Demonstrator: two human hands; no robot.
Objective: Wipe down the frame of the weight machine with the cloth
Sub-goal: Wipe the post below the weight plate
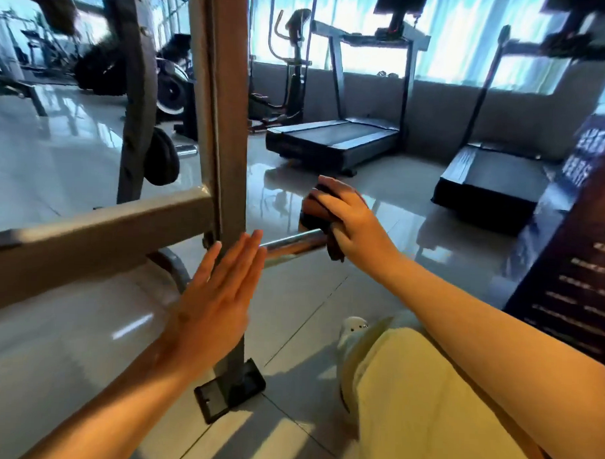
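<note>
One wide-angle camera sat on the person's head and looked forward and down from a low stance near the floor (pixel 305 298). It was close to the post (pixel 222 123), which ran up the middle, with the left hand (pixel 216 302) and right hand (pixel 353 220) near the lens. Treadmills (pixel 335 141) and windows (pixel 465 39) lay far off along the top, bowed by the lens.

This is looking like a gym. A treadmill (pixel 335 141) and a second treadmill (pixel 491 181) are standing along the far wall beneath bright curtained windows (pixel 465 39), with an elliptical trainer (pixel 293 67) sitting beside them. A grey steel weight machine frame (pixel 219 106) is rising in the foreground, a black weight plate (pixel 161 157) is hanging on a post behind it, and a glossy tiled floor (pixel 73 159) is reflecting the daylight.
</note>
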